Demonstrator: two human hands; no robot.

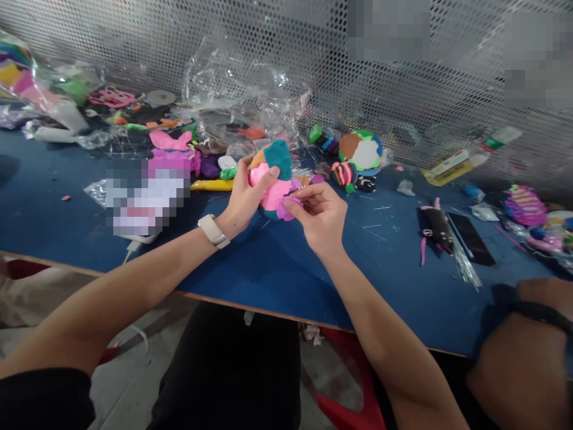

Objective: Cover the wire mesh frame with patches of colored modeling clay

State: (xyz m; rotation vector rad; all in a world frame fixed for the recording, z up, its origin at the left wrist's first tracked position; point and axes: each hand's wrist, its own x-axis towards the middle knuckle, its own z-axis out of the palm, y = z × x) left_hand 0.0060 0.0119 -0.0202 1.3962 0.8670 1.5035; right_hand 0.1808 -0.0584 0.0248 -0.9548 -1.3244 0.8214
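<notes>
At a blue worktable (277, 269) strewn with modelling clay, a person's left hand (245, 194) grips a multicoloured clay ball (273, 179), teal at its top and pink at its front, fingers curled around its left side and the thumb pressed across the pink patch. The right hand (320, 215), at 3 o'clock from the ball, pinches a small purple clay piece (286, 208) between thumb and forefinger, holding it against the ball's lower right edge. The ball is held just above the tabletop near the middle of the scene. A pale wristwatch (213, 230) sits on the left wrist. At 2 o'clock from the ball lie a second patchwork ball (362, 149) in brown, white and green and a striped clay lump (344, 174). At 12 o'clock, crumpled clear plastic wrap (242, 83) rests against a perforated metal screen (179, 42). At 9 o'clock lies a yellow clay strip (211, 186). A dark phone (471, 237) lies at 3 o'clock, well apart. Another person's arm (523, 352), with a dark wristband, rests at 5 o'clock.
</notes>
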